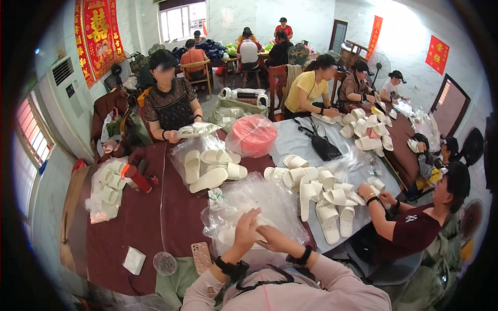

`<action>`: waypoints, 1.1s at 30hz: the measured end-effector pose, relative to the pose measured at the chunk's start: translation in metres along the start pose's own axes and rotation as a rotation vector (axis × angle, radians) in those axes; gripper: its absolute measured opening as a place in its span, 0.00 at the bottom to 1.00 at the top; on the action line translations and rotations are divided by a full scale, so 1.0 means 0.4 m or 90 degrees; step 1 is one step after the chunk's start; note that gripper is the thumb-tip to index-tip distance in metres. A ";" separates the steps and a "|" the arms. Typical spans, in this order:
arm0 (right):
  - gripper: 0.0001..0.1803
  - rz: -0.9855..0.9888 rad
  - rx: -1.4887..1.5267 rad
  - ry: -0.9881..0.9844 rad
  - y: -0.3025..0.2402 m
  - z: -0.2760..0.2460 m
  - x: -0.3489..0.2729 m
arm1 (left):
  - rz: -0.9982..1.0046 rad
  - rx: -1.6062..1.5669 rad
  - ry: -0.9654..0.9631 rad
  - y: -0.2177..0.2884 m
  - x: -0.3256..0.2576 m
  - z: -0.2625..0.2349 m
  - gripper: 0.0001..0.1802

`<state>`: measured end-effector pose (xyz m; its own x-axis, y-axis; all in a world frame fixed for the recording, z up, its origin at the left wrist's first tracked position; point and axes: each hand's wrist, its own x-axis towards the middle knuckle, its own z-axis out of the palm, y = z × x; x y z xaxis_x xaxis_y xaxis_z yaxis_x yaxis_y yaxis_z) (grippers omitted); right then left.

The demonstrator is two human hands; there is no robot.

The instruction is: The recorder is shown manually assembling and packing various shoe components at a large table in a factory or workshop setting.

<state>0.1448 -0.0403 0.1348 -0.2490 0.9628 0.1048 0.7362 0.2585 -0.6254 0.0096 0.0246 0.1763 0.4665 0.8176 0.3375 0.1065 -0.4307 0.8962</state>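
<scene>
L hand (245,231) fingers straight & tog., R hand (275,239) fingers bent, can't tell if holding anything, both over clear plastic (275,205) at nr side of table (132,223), prob. there for easy reach.

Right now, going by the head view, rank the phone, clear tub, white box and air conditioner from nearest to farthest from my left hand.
1. Phone: just left of your left hand, a little nearer your body.
2. Clear tub: left of the phone.
3. White box: left of the tub.
4. Air conditioner: far left, well ahead.
</scene>
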 end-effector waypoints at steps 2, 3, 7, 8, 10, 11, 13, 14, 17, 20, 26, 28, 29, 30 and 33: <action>0.30 -0.027 0.136 0.043 -0.061 -0.064 -0.040 | -0.067 -0.093 0.022 -0.019 0.000 -0.013 0.17; 0.38 -0.032 0.143 0.056 -0.058 -0.079 -0.066 | -0.041 -0.083 0.032 -0.013 0.004 -0.018 0.17; 0.57 -0.073 -0.075 0.209 -0.111 -0.110 -0.128 | -0.040 -0.089 0.077 -0.010 -0.015 -0.024 0.17; 0.57 -0.071 -0.076 0.209 -0.109 -0.090 -0.135 | -0.041 -0.090 0.077 -0.004 -0.018 -0.015 0.17; 0.62 0.110 -0.150 0.200 -0.102 -0.037 -0.135 | -0.035 -0.102 0.065 0.014 -0.022 0.005 0.16; 0.62 0.106 -0.148 0.194 -0.093 -0.010 -0.132 | -0.039 -0.100 0.071 0.020 -0.030 0.010 0.16; 0.66 0.208 -0.155 0.137 -0.094 0.013 -0.121 | -0.005 -0.104 0.081 0.040 -0.038 0.018 0.15; 0.66 0.205 -0.154 0.129 -0.091 0.013 -0.120 | -0.010 -0.103 0.087 0.050 -0.040 0.024 0.15; 0.64 0.107 -0.148 0.125 -0.085 -0.004 -0.101 | -0.043 -0.165 0.107 0.084 -0.068 0.041 0.14; 0.44 -0.032 -0.092 0.200 -0.029 -0.010 -0.105 | 0.065 -0.089 0.047 0.156 -0.106 0.093 0.13; 0.13 -0.023 -0.003 0.167 0.009 -0.131 -0.136 | 0.122 -0.007 0.012 0.213 -0.131 0.157 0.12; 0.15 -0.005 0.094 0.227 0.015 -0.140 -0.144 | 0.150 0.039 -0.007 0.196 -0.154 0.178 0.12; 0.16 0.041 0.187 0.224 -0.005 -0.153 -0.154 | 0.168 0.068 -0.006 0.192 -0.166 0.179 0.16; 0.16 0.030 0.193 0.201 0.021 -0.140 -0.160 | 0.154 0.076 0.014 0.196 -0.182 0.179 0.16; 0.15 0.088 0.295 0.294 0.082 -0.128 -0.165 | 0.060 0.219 0.028 0.194 -0.243 0.178 0.29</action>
<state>0.2176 -0.0913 0.1469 0.1993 0.9459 0.2560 0.3702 0.1692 -0.9134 0.0350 -0.1154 0.1925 0.4503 0.7808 0.4330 0.3573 -0.6020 0.7141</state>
